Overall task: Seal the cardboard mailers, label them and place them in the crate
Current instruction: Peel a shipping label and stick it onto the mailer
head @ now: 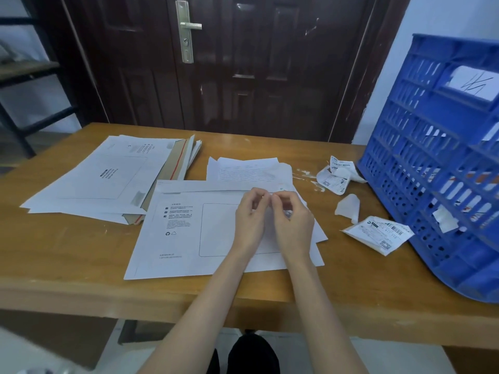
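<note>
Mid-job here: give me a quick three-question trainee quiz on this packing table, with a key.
1. True or false: the blue crate stands at the table's right side.
2. Both hands work over which item? A) the front mailer B) the mailer stack C) the crumpled label backings
3. Fill in: behind the table is a dark wooden ____.

Key: 1 true. 2 A; the left hand and right hand meet fingertip to fingertip over it, pinching something small. 3 door.
</note>
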### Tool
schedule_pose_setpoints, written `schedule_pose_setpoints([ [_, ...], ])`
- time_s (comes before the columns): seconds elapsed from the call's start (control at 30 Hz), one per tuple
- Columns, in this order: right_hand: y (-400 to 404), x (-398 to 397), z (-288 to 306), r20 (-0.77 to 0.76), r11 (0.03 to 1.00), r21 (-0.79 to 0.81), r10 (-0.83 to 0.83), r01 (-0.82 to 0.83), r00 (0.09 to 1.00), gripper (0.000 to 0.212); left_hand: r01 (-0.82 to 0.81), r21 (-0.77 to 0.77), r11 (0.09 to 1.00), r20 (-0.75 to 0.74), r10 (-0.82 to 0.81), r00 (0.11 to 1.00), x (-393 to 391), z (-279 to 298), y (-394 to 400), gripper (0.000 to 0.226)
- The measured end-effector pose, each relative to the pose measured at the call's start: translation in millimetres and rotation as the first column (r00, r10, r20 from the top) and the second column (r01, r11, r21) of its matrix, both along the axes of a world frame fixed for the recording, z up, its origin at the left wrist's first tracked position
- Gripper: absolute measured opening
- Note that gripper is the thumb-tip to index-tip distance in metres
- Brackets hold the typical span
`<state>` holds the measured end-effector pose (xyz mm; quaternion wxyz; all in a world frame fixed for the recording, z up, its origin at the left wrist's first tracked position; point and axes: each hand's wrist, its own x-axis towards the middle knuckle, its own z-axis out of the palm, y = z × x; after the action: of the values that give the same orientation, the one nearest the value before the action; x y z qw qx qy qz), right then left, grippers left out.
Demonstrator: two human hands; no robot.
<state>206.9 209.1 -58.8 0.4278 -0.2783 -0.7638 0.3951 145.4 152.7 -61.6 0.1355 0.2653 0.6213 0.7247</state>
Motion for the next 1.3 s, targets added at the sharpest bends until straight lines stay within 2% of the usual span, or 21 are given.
schedule_pose_setpoints([
  [0.27, 4, 6, 6, -0.123, 0.961, -0.251, 0.087, -0.116, 0.989, 0.009, 0.065, 0.001, 0.998, 0.026, -0.065, 0.998, -1, 0, -1, 0.013],
  [0.47, 6, 6, 7, -0.124, 0.943, -0.326, 0.031, -0.07, 0.992, 0.012, 0.09, -0.031, 0.995, 0.036, -0.089, 0.995, 0, 3, -3, 0.014],
  [0.6, 8, 3, 5, -0.121, 0.928, -0.364, 0.038, -0.08, 0.992, 0.011, 0.093, -0.003, 0.996, 0.127, -0.092, 0.988, -2, 6, -7, 0.016],
  [0.8, 9, 2, 5, -0.181, 0.913, -0.407, -0.054, -0.025, 0.982, 0.011, 0.024, 0.011, 1.0, 0.196, -0.026, 0.98, -1, 7, -7, 0.019],
  [0.87, 7, 2, 5, -0.187, 0.926, -0.378, -0.066, -0.01, 0.98, 0.011, 0.014, 0.037, 0.999, 0.242, -0.022, 0.97, -3, 8, -8, 0.021],
  [0.97, 3, 3, 5, -0.166, 0.968, -0.248, -0.067, 0.024, 0.984, 0.012, 0.017, 0.038, 0.999, 0.282, -0.027, 0.959, -2, 12, -8, 0.025],
  [1.1, -2, 3, 2, -0.083, 0.996, -0.062, -0.068, 0.062, 0.994, 0.011, 0.083, -0.043, 0.996, 0.154, -0.075, 0.985, 3, 9, -6, 0.039],
  [1.17, -3, 3, 2, -0.067, 0.996, -0.032, -0.086, 0.084, 0.994, 0.011, 0.114, -0.034, 0.993, 0.142, -0.108, 0.984, 3, 8, -8, 0.047],
  [1.2, -3, 3, 3, -0.072, 0.995, -0.031, -0.098, 0.096, 0.993, 0.011, 0.126, -0.017, 0.992, 0.15, -0.122, 0.981, 2, 8, -8, 0.043],
  [1.3, -2, 3, 4, -0.076, 0.992, -0.046, -0.124, 0.121, 0.989, 0.011, 0.147, -0.009, 0.989, 0.164, -0.143, 0.976, -1, 9, -10, 0.013],
])
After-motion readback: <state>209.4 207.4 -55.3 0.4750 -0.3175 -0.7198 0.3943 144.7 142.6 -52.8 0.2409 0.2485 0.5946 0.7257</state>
